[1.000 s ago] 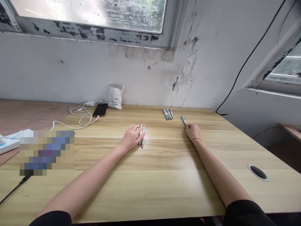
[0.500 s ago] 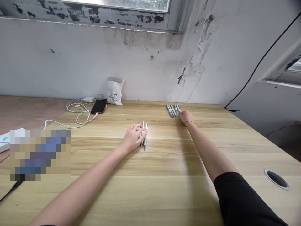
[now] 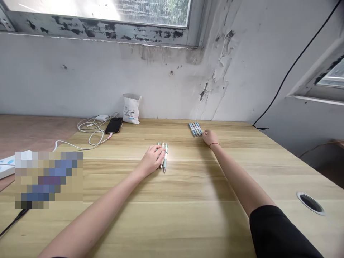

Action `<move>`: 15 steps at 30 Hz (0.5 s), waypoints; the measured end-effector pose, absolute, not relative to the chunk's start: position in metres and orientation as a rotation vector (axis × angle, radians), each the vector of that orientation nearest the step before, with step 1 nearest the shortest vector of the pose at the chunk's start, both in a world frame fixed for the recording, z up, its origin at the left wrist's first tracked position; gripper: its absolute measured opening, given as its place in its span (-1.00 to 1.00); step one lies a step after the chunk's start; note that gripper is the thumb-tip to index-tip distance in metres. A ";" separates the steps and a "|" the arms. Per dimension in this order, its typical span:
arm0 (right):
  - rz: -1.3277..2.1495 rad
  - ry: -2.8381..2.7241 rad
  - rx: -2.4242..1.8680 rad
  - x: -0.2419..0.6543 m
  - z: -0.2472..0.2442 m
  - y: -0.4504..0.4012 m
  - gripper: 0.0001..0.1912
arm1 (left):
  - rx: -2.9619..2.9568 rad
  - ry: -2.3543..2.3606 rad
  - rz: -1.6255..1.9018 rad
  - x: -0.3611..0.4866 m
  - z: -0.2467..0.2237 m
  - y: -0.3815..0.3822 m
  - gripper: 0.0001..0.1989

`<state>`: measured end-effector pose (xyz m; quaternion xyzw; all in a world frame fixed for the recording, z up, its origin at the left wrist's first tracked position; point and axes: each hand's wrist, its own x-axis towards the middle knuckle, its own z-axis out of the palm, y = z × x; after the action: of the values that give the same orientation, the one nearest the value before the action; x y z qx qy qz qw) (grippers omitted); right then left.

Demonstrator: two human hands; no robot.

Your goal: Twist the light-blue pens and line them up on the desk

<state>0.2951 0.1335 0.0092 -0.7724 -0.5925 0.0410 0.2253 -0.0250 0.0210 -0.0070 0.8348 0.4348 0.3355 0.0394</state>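
My left hand (image 3: 153, 159) lies over a small group of light green and white pens (image 3: 165, 159) on the wooden table (image 3: 172, 222). Its fingers rest on them, slightly apart, and cover part of the group. Farther back on the right, several blue and white pens (image 3: 195, 129) lie side by side in a slanted row. My right hand (image 3: 210, 137) is at the right end of that row, its fingers curled in near the last pen. Whether its fingertips hold anything is hidden.
At the back left stand a white packet (image 3: 131, 109) and a black phone (image 3: 114, 125) with a coiled white cable (image 3: 94, 143). A power strip (image 3: 7, 166) and a blurred patch (image 3: 49, 179) are far left. A round table hole (image 3: 311, 203) is on the right.
The blue pens now lie closer together in one tight row. My right hand has shifted slightly left with them. My left hand stays on the green pens. The view has tilted up a little.
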 end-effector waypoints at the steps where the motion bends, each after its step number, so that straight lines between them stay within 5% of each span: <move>1: 0.097 -1.641 -2.096 0.288 0.007 0.123 -0.62 | 2.540 1.325 1.041 -0.025 -0.008 0.022 -0.72; 9: 0.271 -2.266 -1.208 0.183 -0.002 -0.006 -0.71 | 2.554 1.330 0.952 -0.027 -0.012 0.024 -0.72; 15: 0.111 -2.401 -1.094 0.149 0.003 -0.029 -0.70 | 2.559 1.350 0.913 -0.027 -0.011 0.023 -0.75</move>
<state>0.1494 -0.0288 0.0031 -0.4013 -0.8809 0.0406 0.2477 -0.0268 0.0226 -0.0109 0.8422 0.4444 0.3006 0.0535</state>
